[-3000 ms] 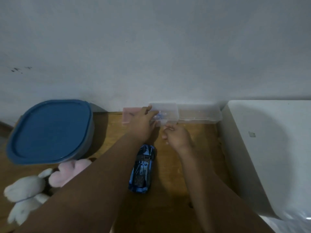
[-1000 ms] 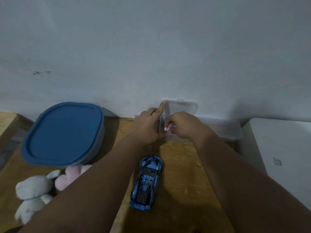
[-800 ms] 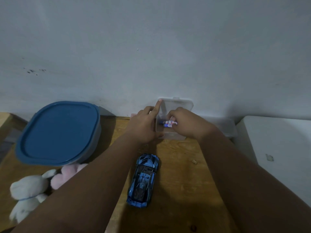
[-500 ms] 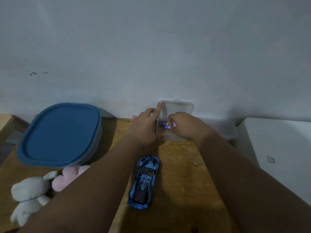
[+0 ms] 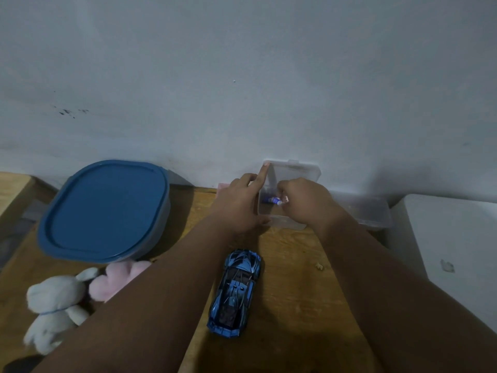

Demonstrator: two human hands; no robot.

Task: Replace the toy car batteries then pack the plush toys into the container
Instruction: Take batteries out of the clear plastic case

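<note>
A small clear plastic box (image 5: 291, 222) stands at the wall with its lid (image 5: 298, 173) raised. My left hand (image 5: 238, 204) rests against the box's left side, its forefinger stretched up along the lid's edge. My right hand (image 5: 305, 204) reaches into the box and pinches small batteries (image 5: 272, 201) with blue and white wrapping. A blue toy car (image 5: 236, 292) lies on the wooden table (image 5: 295, 305) between my forearms. A white plush rabbit (image 5: 53, 302) and a pink plush toy (image 5: 115, 279) lie at the left, beside a grey container with a blue lid (image 5: 106, 210).
A second clear plastic box (image 5: 368, 214) sits to the right of the open one, and a pink item (image 5: 222, 186) peeks out behind my left hand. A white appliance or box (image 5: 451, 246) fills the right side. The wall runs right behind the boxes.
The clear box's lid was lifted open and my left hand props it. My right hand went inside the box and took hold of the batteries; since half a second ago little has shifted.
</note>
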